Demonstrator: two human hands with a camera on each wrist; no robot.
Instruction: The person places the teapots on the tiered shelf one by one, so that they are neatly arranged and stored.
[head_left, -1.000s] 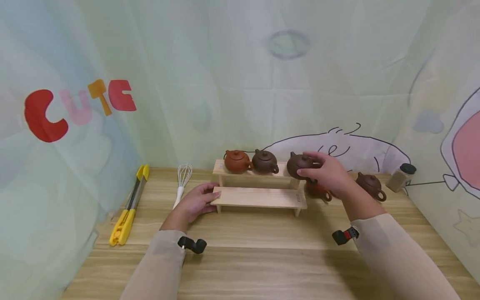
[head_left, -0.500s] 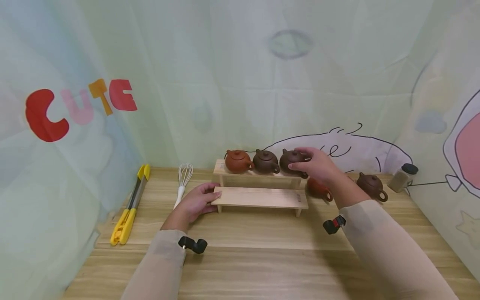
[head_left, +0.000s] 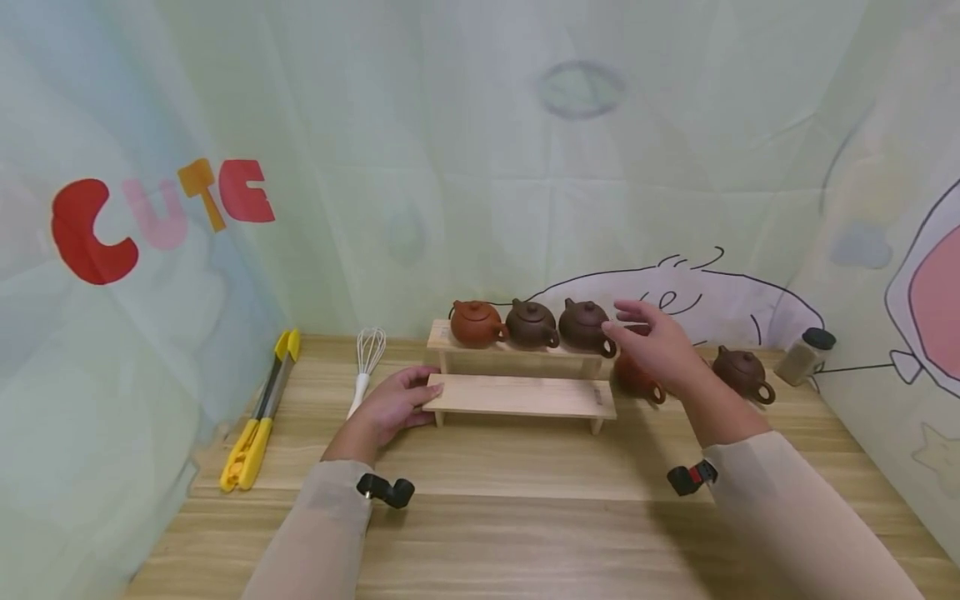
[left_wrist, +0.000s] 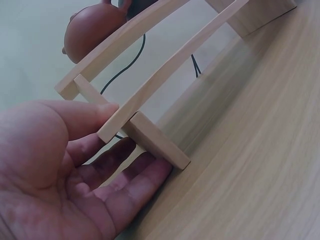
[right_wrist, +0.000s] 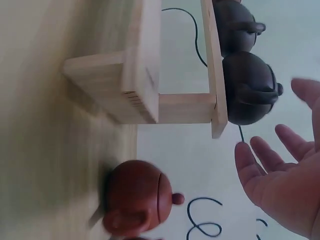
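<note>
A two-tier wooden stand (head_left: pixel 517 394) stands on the table. My left hand (head_left: pixel 397 406) grips its left end, thumb on the lower shelf and fingers against the leg, as the left wrist view shows. Along the upper shelf sit an orange-brown teapot (head_left: pixel 474 327), a dark brown teapot (head_left: pixel 530 327) in the middle and another dark teapot (head_left: pixel 583 327) at the right end. Just right of that last teapot, my right hand (head_left: pixel 660 348) has its fingers spread and holds nothing. In the right wrist view a gap separates the fingertips from the dark teapot (right_wrist: pixel 250 92).
On the table, right of the stand, a red teapot (head_left: pixel 633 383) is partly hidden by my right hand. Farther right are a dark teapot (head_left: pixel 738 372) and a black-capped jar (head_left: pixel 801 360). Yellow-handled tongs (head_left: pixel 255 437) and a white whisk (head_left: pixel 367 354) lie at the left.
My right hand moved the dark teapot left, beside the middle one on the upper shelf, then let go and drew back to the right. The left hand stays on the stand.
</note>
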